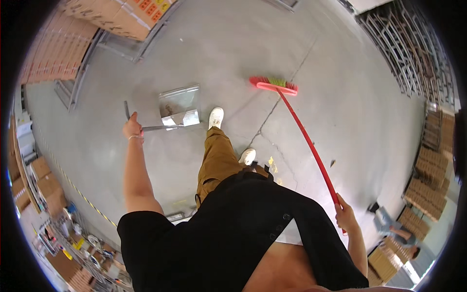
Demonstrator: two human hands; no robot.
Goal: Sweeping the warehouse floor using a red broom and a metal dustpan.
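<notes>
Out to the left, my left hand (132, 127) is closed around the grey long handle of a dustpan (179, 91). The pan hangs at or just above the floor ahead of my feet; I cannot tell if it touches. Some brownish bits and pale patches show in it. On the right, my right hand (346, 217) grips the upper part of a broom's red stick (311, 144). The broom head (276, 86), pink-red with red and yellow-green bristles, is at floor level ahead, to the right of the dustpan and apart from it.
Cartons on metal frames (61, 51) rise at the far left. Stacked metal racks (406, 46) stand far right, with flat cardboard bundles (427, 165) nearer. A person (400, 232) is at the lower right. A small dark scrap (332, 163) lies on the cracked grey floor (233, 44).
</notes>
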